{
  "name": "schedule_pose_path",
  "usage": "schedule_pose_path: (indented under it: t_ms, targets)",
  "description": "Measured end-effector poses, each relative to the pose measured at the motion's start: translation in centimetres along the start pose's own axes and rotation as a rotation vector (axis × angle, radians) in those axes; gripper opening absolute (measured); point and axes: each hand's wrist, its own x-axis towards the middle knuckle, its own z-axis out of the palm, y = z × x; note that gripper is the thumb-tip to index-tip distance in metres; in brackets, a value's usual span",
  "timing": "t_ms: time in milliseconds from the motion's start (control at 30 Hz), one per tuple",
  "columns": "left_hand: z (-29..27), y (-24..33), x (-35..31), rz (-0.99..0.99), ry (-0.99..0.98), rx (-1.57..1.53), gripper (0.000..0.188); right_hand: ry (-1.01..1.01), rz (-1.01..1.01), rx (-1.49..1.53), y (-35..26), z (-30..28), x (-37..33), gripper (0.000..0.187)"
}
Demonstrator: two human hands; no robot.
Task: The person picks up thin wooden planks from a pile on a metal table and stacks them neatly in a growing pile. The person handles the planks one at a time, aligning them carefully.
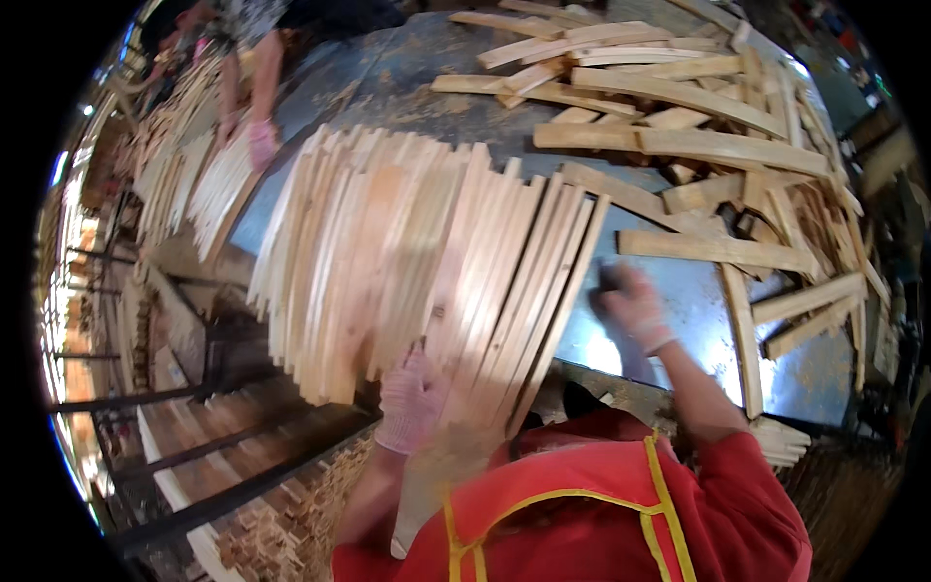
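A wide row of pale wooden slats (pixel 388 223) lies side by side across the near left part of the metal-topped table. At the near ends of the slats is my left hand (pixel 409 396), in a light knitted glove, its fingers drawn together; what they hold is hidden. My right hand (pixel 635 308), also gloved, is over the bare metal to the right of the row, apart from the slats. Motion smears its fingers, and a dark patch shows at their tips that I cannot make out.
Curved wooden pieces (pixel 698 145) are heaped across the far right of the table (pixel 388 78). At the far left, another person's gloved hand (pixel 262 145) is beside more slats (pixel 218 189). Dark metal bars (pixel 223 441) and stacked wood ends (pixel 301 514) lie below left.
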Motion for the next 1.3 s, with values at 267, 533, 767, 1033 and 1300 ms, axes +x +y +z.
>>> schedule_pose_path:
  t_ms: [267, 533, 767, 1033, 1300]
  targets:
    - [-3.7, -6.5, 2.3, -0.215, 0.546, 0.610, 0.083, 0.020, -0.183, -1.123, 7.4, -15.2, 6.7, 0.071]
    - [4.9, 13.1, -1.8, 0.428, 0.296, 0.163, 0.075, -0.071, 0.267, -0.076, 5.2, -13.6, 7.9, 0.055]
    - [8.0, 11.6, -1.7, 0.567, 0.370, 0.138, 0.063, -0.084, 0.283, -0.152, -1.2, 0.5, 4.2, 0.060]
    - [5.2, 13.2, -3.0, 0.539, 0.166, 0.017, 0.075, 0.035, 0.483, 0.094, -3.7, 6.7, 1.6, 0.074]
    - [6.8, 15.9, -0.5, 0.597, 0.231, 0.195, 0.071, -0.297, 0.197, 0.265, 1.3, 6.1, 1.6, 0.087]
